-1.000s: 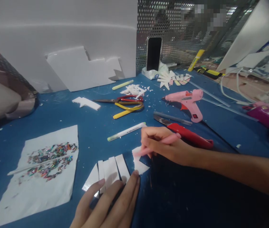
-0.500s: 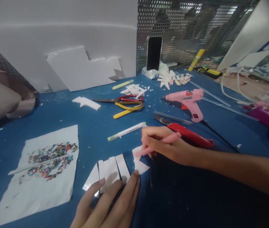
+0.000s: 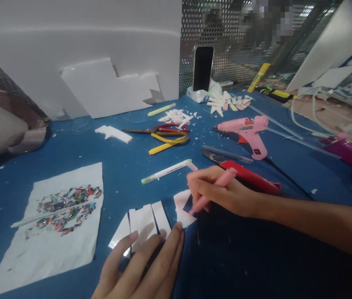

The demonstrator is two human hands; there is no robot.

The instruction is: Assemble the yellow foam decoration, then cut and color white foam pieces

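The blue table [image 3: 76, 147] carries a tall white board [image 3: 126, 50] at its back edge and, toward its left edge, a paper sheet [image 3: 67, 253] strewn with colourful flakes. Toward the near edge, the left hand [image 3: 141, 283] rests over white strips [image 3: 144, 222], fingers slightly apart. The right hand [image 3: 222, 198] has its fingers clamped on a pink marker [image 3: 226, 177]. Smallest, a partly pink-tinted white scrap [image 3: 184, 217] lies just right of the strips, under the marker's tip, a left fingertip at its lower edge.
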